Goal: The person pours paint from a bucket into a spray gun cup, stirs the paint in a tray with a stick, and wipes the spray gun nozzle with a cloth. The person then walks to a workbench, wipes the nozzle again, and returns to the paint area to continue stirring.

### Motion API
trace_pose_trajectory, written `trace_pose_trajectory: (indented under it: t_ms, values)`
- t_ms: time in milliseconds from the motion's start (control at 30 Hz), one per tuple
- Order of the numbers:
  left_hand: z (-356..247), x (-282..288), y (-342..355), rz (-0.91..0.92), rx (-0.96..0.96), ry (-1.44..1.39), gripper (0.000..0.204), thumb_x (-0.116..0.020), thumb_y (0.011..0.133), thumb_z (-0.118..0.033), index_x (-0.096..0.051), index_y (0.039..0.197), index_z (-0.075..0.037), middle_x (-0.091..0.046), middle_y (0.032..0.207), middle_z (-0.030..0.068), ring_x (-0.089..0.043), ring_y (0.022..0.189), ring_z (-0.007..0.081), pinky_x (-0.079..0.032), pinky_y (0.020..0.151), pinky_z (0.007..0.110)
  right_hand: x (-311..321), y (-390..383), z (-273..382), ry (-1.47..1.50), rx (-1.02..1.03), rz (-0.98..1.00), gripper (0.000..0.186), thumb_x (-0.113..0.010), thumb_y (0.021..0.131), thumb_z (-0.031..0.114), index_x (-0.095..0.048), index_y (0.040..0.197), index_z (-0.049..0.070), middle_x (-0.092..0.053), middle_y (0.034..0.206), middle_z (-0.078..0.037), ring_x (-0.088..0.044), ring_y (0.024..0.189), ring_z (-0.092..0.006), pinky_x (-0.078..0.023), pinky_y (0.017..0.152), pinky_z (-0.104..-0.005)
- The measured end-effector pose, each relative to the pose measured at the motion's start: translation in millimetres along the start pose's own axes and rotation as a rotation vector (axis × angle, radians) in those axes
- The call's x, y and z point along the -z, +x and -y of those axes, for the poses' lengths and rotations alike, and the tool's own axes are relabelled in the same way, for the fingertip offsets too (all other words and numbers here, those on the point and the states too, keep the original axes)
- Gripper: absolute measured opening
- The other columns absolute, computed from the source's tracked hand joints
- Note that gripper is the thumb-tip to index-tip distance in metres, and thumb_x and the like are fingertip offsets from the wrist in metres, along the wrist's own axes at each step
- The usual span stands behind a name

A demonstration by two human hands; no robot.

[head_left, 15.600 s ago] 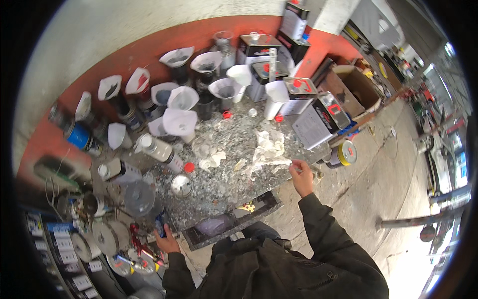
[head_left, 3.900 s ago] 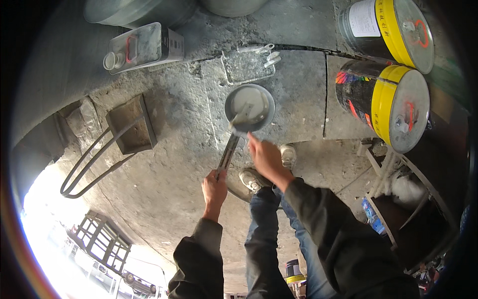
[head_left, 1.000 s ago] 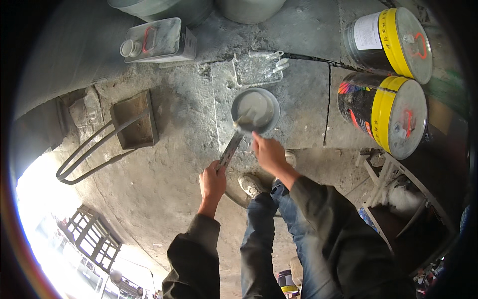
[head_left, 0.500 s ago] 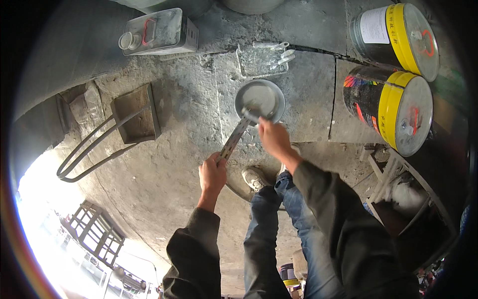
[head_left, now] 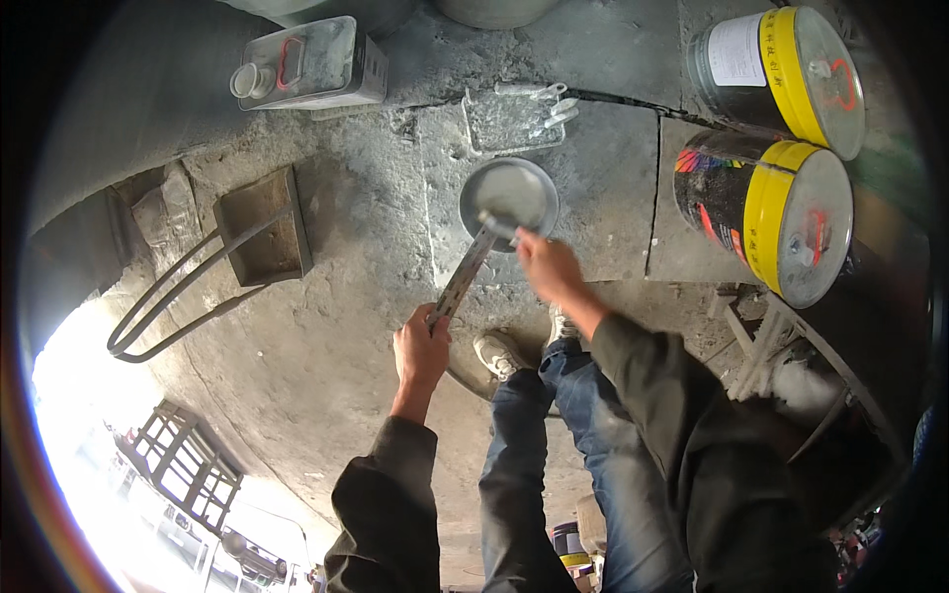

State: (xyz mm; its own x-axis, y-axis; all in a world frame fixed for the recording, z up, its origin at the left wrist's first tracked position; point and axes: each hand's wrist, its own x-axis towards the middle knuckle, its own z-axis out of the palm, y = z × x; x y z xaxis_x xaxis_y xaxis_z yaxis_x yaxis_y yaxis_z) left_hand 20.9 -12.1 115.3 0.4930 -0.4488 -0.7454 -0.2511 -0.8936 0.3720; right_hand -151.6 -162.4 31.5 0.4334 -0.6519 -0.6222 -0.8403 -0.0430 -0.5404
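My left hand (head_left: 422,351) is closed round the lower end of a long perforated metal strip (head_left: 463,277) that slants up to a round metal pot (head_left: 529,183) of pale grey material on the floor. My right hand (head_left: 550,267) is closed on a short spatula-like tool (head_left: 501,226), slightly blurred, whose tip meets the top of the strip over the pot's near rim. Beyond the pot lies a grey-crusted tray (head_left: 499,124) with small tools on it.
Two black-and-yellow drums (head_left: 811,222) stand at the right, above a wooden frame (head_left: 751,376). A metal jerrycan (head_left: 321,64) is at the top left. A box-shaped steel scoop with looped bars (head_left: 247,227) lies left of the pot. My shoes are just below it.
The view has gone from a cluttered bench to this floor. Over the last second my right hand and tool have shifted rightward along the pot's rim; my left hand still holds the strip.
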Motion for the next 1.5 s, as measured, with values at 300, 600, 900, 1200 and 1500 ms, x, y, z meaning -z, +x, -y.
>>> trace_pose_trajectory:
  t_ms: [300, 600, 900, 1200, 1500]
  values:
    - [4.9, -4.3, 10.9, -0.067, -0.164, 0.154, 0.034, -0.065, 0.089, -0.018, -0.065, 0.116, 0.003, -0.068, 0.067, 0.0125, -0.069, 0.063, 0.0218, -0.052, 0.063, 0.035, -9.7, 8.6, -5.6, -0.041, 0.083, -0.238, 0.027, -0.051, 0.096, 0.022, -0.064, 0.111, 0.003, -0.067, 0.070, -0.018, -0.066, 0.063, -0.0374, -0.053, 0.057, -0.0491]
    - [6.6, 1.7, -1.2, -0.013, -0.141, 0.163, 0.033, -0.064, 0.090, -0.021, -0.064, 0.118, -0.003, -0.069, 0.078, 0.0187, -0.068, 0.074, 0.0342, -0.052, 0.069, 0.042, -16.8, -50.8, 24.6, -0.011, 0.159, -0.085, 0.034, -0.052, 0.096, 0.023, -0.063, 0.124, 0.007, -0.066, 0.068, -0.016, -0.066, 0.061, -0.0334, -0.051, 0.055, -0.0483]
    - [39.5, 31.6, -28.4, -0.040, -0.212, 0.177, 0.026, -0.063, 0.092, -0.018, -0.063, 0.116, -0.008, -0.069, 0.074, 0.0132, -0.068, 0.068, 0.0339, -0.052, 0.062, 0.042, 3.4, 52.4, -57.5, 0.196, -0.014, -0.144, 0.034, -0.055, 0.094, 0.034, -0.069, 0.118, 0.015, -0.070, 0.096, -0.019, -0.068, 0.088, -0.0366, -0.054, 0.078, -0.0444]
    - [5.5, 12.2, -23.9, -0.267, -0.584, 0.390, 0.021, -0.061, 0.093, -0.013, -0.064, 0.114, -0.012, -0.070, 0.083, 0.0102, -0.068, 0.067, 0.0295, -0.053, 0.058, 0.039, 12.7, 29.5, -27.4, 0.096, -0.022, -0.124, 0.028, -0.059, 0.092, 0.027, -0.071, 0.113, 0.013, -0.071, 0.088, -0.016, -0.069, 0.078, -0.0348, -0.054, 0.070, -0.0454]
    - [15.5, 15.1, -26.0, -0.206, -0.682, 0.598, 0.029, -0.062, 0.089, -0.008, -0.064, 0.117, -0.014, -0.067, 0.090, 0.0050, -0.068, 0.073, 0.0248, -0.054, 0.056, 0.038, 35.7, -27.3, 33.1, -0.077, 0.056, 0.107, 0.027, -0.058, 0.091, 0.020, -0.069, 0.114, 0.011, -0.068, 0.074, -0.017, -0.067, 0.063, -0.0334, -0.052, 0.056, -0.0453]
